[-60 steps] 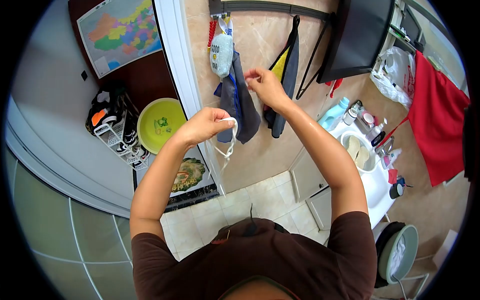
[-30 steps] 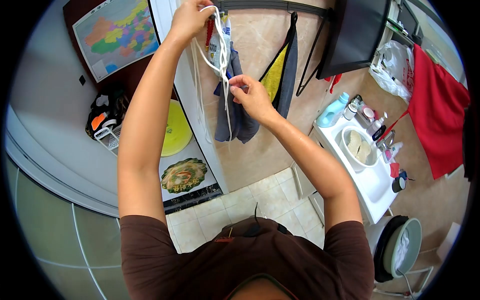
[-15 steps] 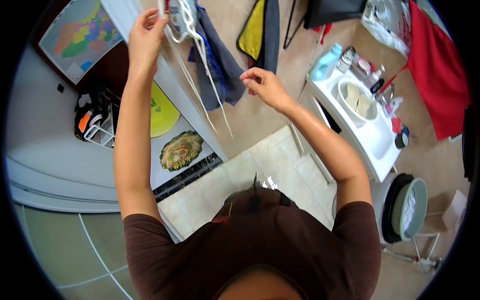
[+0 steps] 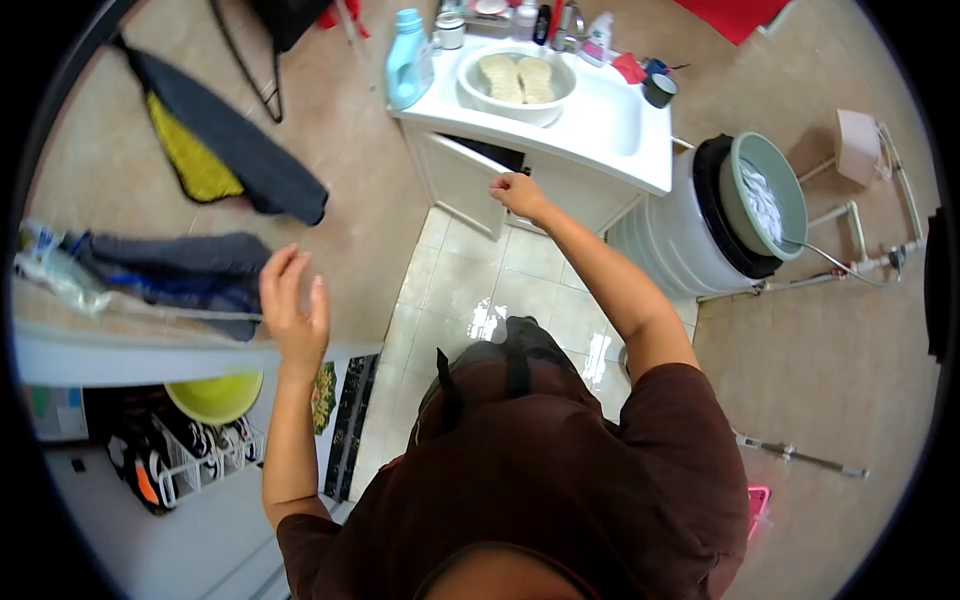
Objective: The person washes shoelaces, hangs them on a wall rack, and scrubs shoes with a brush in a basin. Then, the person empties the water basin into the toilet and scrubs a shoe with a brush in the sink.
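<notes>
My left hand (image 4: pixel 295 315) is raised at the left with its fingers apart and nothing in them. Its fingertips overlap the end of a hanging dark grey cloth (image 4: pixel 215 268) with blue trim. My right hand (image 4: pixel 520 197), fingers curled in and no object showing, is in front of the white sink cabinet (image 4: pixel 580 190), near its ajar door (image 4: pixel 462 180). On the counter above, a white basin (image 4: pixel 545 112) holds two pale, insole-shaped pieces (image 4: pixel 517 80). A light blue detergent bottle (image 4: pixel 408 62) stands left of the basin.
A grey-and-yellow cloth (image 4: pixel 225 140) hangs on the wall. At right, a green basin (image 4: pixel 795 200) with white fabric sits on a white drum-shaped appliance (image 4: pixel 650 230). The tiled floor (image 4: pixel 470 260) glistens. Shoes fill a white rack (image 4: pixel 205 470) at lower left.
My view has turned right toward the sink. My left hand has come away from the white cords it was at and opened. My right hand now appears before the cabinet, its fingers more curled.
</notes>
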Demonstrator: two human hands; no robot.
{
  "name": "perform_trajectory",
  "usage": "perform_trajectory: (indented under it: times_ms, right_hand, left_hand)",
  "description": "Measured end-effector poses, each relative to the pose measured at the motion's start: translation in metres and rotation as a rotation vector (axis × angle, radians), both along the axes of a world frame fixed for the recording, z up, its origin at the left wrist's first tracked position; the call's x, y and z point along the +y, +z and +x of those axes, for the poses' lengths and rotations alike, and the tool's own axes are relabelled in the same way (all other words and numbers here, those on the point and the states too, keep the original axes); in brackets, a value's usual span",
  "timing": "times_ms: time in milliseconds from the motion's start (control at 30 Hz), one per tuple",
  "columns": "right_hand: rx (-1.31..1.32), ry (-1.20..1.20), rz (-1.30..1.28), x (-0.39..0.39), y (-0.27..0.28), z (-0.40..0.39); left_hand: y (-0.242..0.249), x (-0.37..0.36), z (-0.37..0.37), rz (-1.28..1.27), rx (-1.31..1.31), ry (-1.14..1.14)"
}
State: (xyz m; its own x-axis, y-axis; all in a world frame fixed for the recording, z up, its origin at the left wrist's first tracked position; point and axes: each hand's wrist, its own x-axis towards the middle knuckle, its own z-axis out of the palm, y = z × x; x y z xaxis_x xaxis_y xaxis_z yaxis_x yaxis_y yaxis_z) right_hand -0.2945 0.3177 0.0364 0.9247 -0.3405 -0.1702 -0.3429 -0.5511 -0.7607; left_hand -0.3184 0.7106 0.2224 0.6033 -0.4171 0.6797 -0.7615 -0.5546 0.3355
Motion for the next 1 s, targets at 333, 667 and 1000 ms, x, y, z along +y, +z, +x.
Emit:
perform_trajectory:
  times_ms: [333, 667, 1000]
  right_hand:
    - [-0.030, -0.304, -0.013, -0.187, -0.029, -0.028]
    - [-0.116, -0.406, -0.041, -0.308, -0.020, -0.039]
    - [-0.198, -0.308, -0.079, -0.314, 0.012, 0.008]
  left_hand:
    - [-0.116, -0.192, 0.102, 0.169, 0.523, -0.256]
    - [-0.179, -0.407, 0.226, 0.265, 0.599, -0.235]
    - [-0.277, -0.625, 0.321, 0.211, 0.861, -0.114]
